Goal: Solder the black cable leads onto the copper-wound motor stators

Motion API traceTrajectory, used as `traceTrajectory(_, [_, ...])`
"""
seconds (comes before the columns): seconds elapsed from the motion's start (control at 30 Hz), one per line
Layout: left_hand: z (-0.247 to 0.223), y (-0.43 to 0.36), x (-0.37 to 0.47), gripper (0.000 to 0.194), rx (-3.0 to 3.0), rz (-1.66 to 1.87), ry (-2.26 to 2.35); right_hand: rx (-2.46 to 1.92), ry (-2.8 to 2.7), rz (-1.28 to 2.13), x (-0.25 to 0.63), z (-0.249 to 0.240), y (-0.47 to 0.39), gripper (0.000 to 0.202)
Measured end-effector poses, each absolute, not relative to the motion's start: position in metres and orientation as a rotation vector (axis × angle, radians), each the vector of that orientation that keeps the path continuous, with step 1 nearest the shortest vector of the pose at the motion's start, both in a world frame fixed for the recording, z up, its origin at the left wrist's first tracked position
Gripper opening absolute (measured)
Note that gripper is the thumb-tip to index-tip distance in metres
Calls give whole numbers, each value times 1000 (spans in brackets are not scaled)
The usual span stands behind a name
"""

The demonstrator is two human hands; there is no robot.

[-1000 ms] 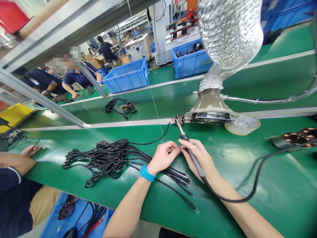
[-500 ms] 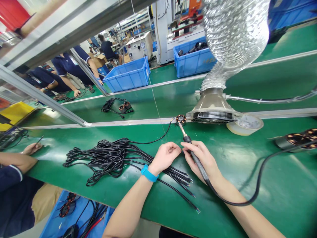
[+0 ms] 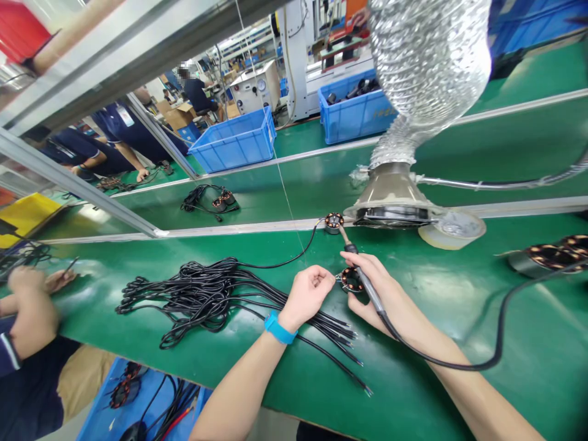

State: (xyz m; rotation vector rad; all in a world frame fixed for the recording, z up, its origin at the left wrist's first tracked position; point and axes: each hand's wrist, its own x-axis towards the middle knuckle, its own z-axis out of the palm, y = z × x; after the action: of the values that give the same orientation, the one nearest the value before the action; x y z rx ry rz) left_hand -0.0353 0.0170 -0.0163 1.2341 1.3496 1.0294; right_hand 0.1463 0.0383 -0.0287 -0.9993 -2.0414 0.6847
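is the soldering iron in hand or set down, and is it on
In hand: the right hand holds the soldering iron, its metal tip close to a copper-wound ring. On or off, cannot tell.

held ring [image 3: 350,280] partly hidden, duct [image 3: 429,67] cropped above

Green bench [image 3: 390,398]: bright, with glare patches
Silver duct [image 3: 432,61]: shines white at right
Iron's cable [image 3: 498,324]: soft shadow on the bench
Co-worker's arm [image 3: 35,306]: blurred
Red container [image 3: 21,33]: stretched, soft at corner

Green workbench [image 3: 441,275]; black cables [image 3: 202,285] (loosely tangled) at left, copper-wound rings [image 3: 528,262] far right.
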Motion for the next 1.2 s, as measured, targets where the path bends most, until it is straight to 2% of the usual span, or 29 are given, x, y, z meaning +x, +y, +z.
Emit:
traceTrajectory(0.3, [-17, 17, -33, 19, 1292, 1038, 1398, -1044, -2017, 511, 145, -42, 39, 61])
traceTrajectory(0.5, [-16, 19, -36, 19, 1289, 1045, 1393, -1013, -2007, 502, 144, -26, 35, 61])
traceTrajectory(0.7, [-17, 23, -37, 20, 1302, 1040, 1412, -938, -1678, 342, 143, -5, 25, 15])
traceTrajectory(0.9, [-19, 24, -37, 20, 1295, 1035, 1441, -858, -1648, 221, 150, -7, 16, 28])
traceTrajectory(1.2, [-17, 26, -39, 21, 1264, 1011, 1432, -857, -1665, 256, 148, -7, 16, 29])
